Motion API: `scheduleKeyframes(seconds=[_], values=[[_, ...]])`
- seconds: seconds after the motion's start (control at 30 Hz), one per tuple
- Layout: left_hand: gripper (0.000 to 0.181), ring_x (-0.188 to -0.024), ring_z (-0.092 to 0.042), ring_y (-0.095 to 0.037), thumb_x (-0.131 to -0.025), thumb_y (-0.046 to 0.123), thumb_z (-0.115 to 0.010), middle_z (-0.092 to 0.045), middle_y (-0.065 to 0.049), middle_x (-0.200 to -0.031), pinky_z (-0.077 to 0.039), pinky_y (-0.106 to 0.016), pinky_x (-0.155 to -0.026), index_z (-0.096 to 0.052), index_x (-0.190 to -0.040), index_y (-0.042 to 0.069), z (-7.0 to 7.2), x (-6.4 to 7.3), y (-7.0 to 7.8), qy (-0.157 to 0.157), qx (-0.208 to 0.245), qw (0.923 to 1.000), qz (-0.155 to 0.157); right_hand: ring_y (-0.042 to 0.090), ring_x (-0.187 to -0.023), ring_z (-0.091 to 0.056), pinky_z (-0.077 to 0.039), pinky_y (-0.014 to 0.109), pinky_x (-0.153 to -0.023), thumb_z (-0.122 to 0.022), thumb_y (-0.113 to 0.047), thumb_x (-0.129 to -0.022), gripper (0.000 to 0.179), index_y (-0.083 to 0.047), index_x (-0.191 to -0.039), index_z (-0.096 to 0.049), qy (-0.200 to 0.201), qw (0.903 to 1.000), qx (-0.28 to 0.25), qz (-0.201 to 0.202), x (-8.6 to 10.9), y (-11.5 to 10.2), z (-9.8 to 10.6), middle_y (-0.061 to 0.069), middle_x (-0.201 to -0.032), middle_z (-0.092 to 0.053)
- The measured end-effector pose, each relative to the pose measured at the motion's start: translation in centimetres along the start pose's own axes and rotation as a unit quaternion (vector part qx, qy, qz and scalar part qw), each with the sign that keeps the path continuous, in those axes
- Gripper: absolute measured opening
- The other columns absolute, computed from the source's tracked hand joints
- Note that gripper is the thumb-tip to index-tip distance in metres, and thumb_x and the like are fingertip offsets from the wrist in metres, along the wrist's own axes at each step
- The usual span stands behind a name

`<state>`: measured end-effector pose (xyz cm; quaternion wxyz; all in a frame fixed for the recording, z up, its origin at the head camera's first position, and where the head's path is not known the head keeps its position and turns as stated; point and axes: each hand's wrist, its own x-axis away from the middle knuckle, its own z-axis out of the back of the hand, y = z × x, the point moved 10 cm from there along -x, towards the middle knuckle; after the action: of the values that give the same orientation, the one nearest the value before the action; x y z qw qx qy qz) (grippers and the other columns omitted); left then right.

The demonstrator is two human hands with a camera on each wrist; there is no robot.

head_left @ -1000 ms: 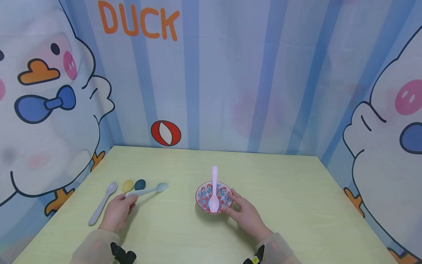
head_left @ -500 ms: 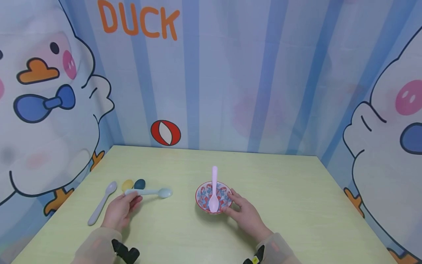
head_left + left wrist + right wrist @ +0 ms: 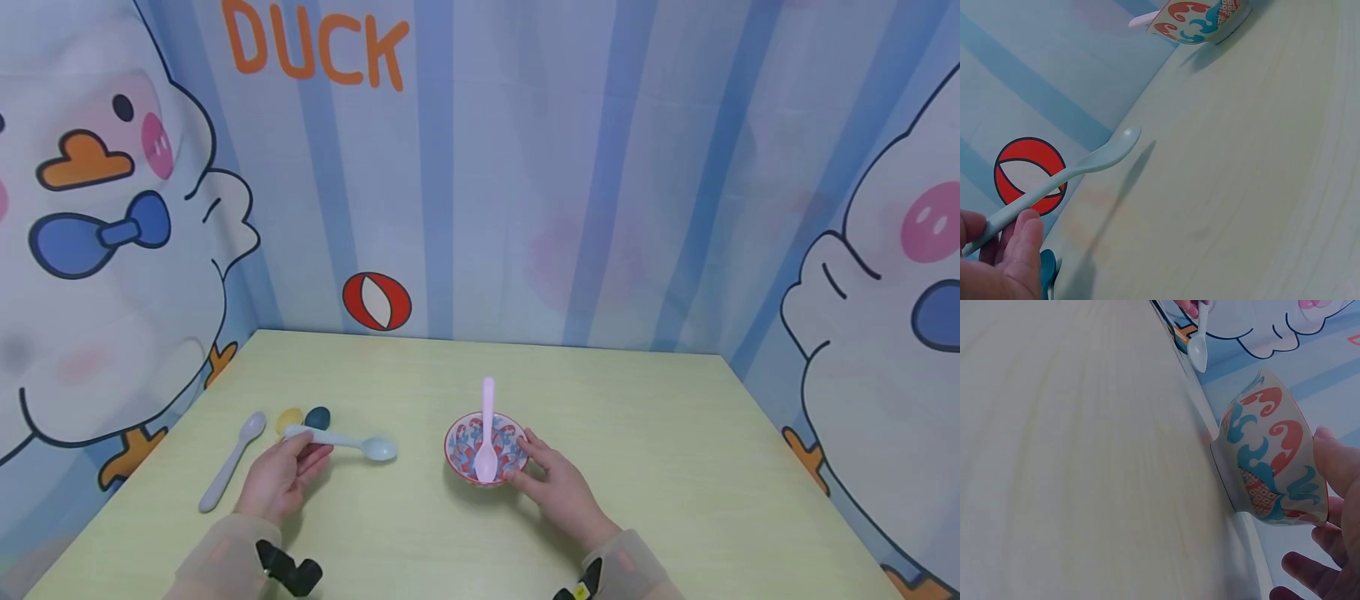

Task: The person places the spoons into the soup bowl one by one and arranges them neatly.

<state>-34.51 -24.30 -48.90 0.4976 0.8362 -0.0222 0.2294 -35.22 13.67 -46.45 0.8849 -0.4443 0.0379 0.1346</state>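
With my right hand [image 3: 1349, 528] I hold the patterned bowl [image 3: 1266, 459] by its rim, my lower fingers spread apart; red and teal swirls cover its pale outside. Beyond it, my left hand [image 3: 1189, 306] grips a pale spoon [image 3: 1198, 351], scoop end nearer the bowl, beside the printed backdrop [image 3: 1329, 394]

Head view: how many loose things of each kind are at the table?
Bowls: 1 (patterned bowl)
Spoons: 3 (light blue spoon, pink spoon, pale purple spoon)
Partly hidden, perhaps spoons: 2 (yellow piece, dark blue piece)
Total: 6
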Motion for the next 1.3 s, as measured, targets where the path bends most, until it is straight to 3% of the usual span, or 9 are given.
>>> scheduleKeyframes(seconds=[0.27, 0.67, 0.93, 1.3], values=[[0.026, -0.088, -0.069, -0.013, -0.101, 0.021, -0.050, -0.068, 0.000, -0.087, -0.049, -0.032, -0.092, -0.045, -0.125, 0.012, -0.5, 0.0, 0.0, -0.001, 0.007, 1.0000, -0.007, 0.035, -0.138, -0.032, -0.027, 0.056, -0.109, -0.068, -0.041, -0.088, 0.062, -0.009, -0.139, -0.051, -0.004, 1.0000, -0.002, 0.001, 0.0, -0.1, 0.0, 0.007, -0.151, -0.037], [0.049, -0.088, -0.068, -0.012, -0.099, 0.026, -0.055, -0.068, 0.002, -0.090, -0.052, -0.030, -0.087, -0.039, -0.140, 0.007, -2.4, 0.1, 0.5, -0.017, -0.023, 0.9993, -0.024, 0.035, -0.139, -0.031, -0.027, 0.056, -0.109, -0.068, -0.040, -0.088, 0.062, -0.009, -0.139, -0.051, -0.007, 1.0000, -0.006, -0.003, 0.0, -0.2, 0.0, 0.006, -0.152, -0.036], [0.040, -0.089, -0.068, -0.013, -0.098, 0.025, -0.057, -0.068, 0.000, -0.092, -0.052, -0.031, -0.087, -0.046, -0.131, 0.005, -3.7, 0.4, 0.7, -0.040, -0.039, 0.9981, -0.025, 0.036, -0.138, -0.031, -0.027, 0.056, -0.109, -0.068, -0.041, -0.088, 0.063, -0.009, -0.139, -0.051, -0.008, 1.0000, -0.005, -0.003, 0.1, -0.3, 0.0, 0.007, -0.152, -0.036], [0.049, -0.095, -0.067, -0.016, -0.095, 0.031, -0.061, -0.066, -0.003, -0.102, -0.053, -0.030, -0.087, -0.046, -0.134, 0.005, -4.9, 0.5, 0.9, -0.045, -0.068, 0.9962, -0.032, 0.036, -0.138, -0.031, -0.028, 0.056, -0.108, -0.068, -0.039, -0.089, 0.061, -0.009, -0.139, -0.051, -0.007, 1.0000, -0.001, -0.006, 0.1, -0.4, 0.1, 0.007, -0.152, -0.036]])
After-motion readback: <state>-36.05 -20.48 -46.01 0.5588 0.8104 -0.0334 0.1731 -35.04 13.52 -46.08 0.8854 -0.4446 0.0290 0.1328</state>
